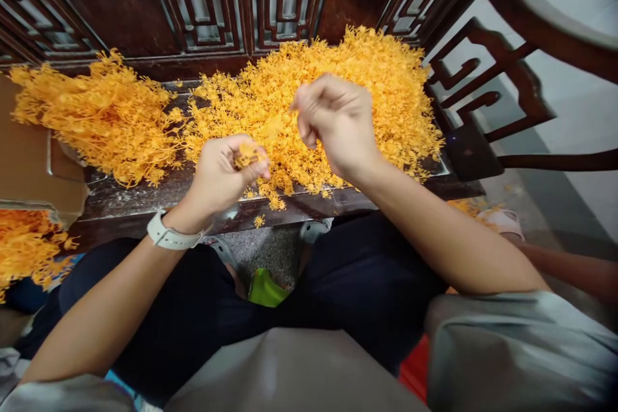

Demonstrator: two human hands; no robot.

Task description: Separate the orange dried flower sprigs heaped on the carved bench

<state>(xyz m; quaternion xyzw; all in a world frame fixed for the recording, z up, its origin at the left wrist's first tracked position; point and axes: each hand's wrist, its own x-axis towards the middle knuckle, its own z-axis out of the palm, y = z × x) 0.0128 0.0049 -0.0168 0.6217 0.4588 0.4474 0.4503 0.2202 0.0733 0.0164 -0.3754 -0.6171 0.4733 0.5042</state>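
My left hand [224, 170], with a white band on its wrist, pinches a small yellow branching plastic piece [247, 154] between thumb and fingers. Higher up and to the right, my right hand [335, 122] hovers over the big heap of yellow pieces [391, 87]. Its fingers are curled and a little blurred; whether something small sits between the fingertips I cannot make out. Both hands are apart from each other. Another yellow pile [109, 116], longer and more stringy, lies left of my left hand on the dark wooden bench [130, 203].
A cardboard box [38, 154] stands at the left, with more orange-yellow pieces [29, 248] below it. Carved wooden panels [205, 0] rise behind the heap. A carved armrest [502, 71] bounds the right side. A green object [266, 288] lies on the floor between my legs.
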